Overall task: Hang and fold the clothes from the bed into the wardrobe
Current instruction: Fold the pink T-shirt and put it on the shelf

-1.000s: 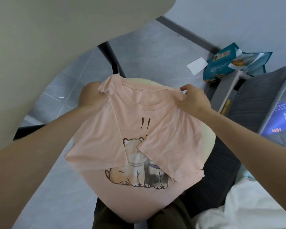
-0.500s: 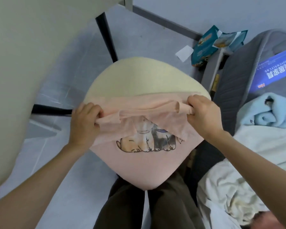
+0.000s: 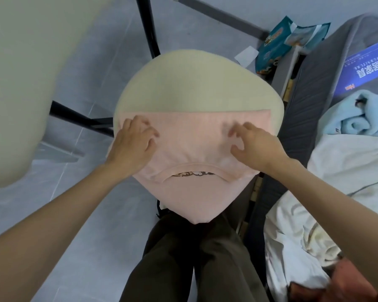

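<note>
A pink T-shirt point(image 3: 190, 199) lies folded on the cream seat point(image 3: 188, 83) of a chair in front of me, its neckline turned toward me with a strip of the cartoon print showing under the collar. My left hand point(image 3: 133, 144) presses flat on the fold's left side. On the right side rests my right hand point(image 3: 253, 147), fingers spread and lightly bent on the cloth. Neither hand grips the shirt. More clothes lie on the bed at the right: a light blue garment point(image 3: 358, 118) and white fabric point(image 3: 327, 192).
The bed's grey mattress point(image 3: 327, 53) runs along the right, with a blue printed label point(image 3: 362, 66). A teal snack bag point(image 3: 279, 44) lies on the floor beyond the chair. Black chair legs point(image 3: 148, 27) cross the grey tiled floor. A large cream blurred surface point(image 3: 20, 73) fills the upper left.
Both hands pulled the shirt's top half down toward me, let go of its shoulders, and now lie flat on the folded cloth. The print is mostly covered.
</note>
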### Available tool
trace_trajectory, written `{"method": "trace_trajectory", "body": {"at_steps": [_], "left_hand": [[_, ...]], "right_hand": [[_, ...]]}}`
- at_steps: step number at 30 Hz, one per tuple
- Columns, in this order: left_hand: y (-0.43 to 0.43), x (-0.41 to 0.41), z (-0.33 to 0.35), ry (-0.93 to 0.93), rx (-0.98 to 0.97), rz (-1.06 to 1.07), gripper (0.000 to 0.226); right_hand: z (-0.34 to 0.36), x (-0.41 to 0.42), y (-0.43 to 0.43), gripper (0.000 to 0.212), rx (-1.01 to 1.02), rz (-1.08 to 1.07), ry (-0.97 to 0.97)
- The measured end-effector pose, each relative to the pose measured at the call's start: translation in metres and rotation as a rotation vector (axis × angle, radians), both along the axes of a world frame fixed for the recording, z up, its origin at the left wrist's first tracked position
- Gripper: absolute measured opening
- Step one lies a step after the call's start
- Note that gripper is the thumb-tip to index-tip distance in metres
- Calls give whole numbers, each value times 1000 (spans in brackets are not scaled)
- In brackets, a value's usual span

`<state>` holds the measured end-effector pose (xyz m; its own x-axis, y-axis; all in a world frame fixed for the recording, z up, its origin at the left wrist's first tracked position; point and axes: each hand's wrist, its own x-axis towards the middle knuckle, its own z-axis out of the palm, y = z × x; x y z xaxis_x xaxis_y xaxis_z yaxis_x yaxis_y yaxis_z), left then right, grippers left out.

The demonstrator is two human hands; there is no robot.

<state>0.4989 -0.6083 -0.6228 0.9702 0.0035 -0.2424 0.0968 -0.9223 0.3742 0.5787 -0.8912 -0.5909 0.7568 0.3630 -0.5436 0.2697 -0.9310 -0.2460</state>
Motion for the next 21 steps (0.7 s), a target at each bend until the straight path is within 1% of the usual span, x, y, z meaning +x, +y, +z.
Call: {"method": "trace_trajectory", "body": {"at_steps": [1,3,5,6,7,11,12,14,15,17,21], "left_hand": [[-3,9,-2,59,28,10,36],[-6,27,-7,228,98,40,54],[-6,42,-11,323,137,61,60],[-5,48,-13,349,139,63,60],[-3,52,-14,361,141,61,57],[3,61,-13,351,209,66,28],[5,62,-12,352,227,52,22],[8,66,-8,337,257,36,15],[9,70,-5,312,274,47,15],[8,83,2,249,290,113,17],[6,130,19,143,226,303,31]], "right_hand": [[-1,6,7,43,52,-14,-27],[-8,22,17,58,96,-120,32],[-17,36,23,59,97,-300,113],[-22,41,23,55,78,-357,126],[-28,44,23,50,48,-360,111],[-39,54,15,33,-91,-165,20],[-39,57,12,30,-99,-132,26],[-36,65,6,20,-50,-120,62],[-34,69,5,16,-7,-130,67],[-28,81,4,13,70,-157,4],[-13,122,12,14,191,-264,-145]]}}
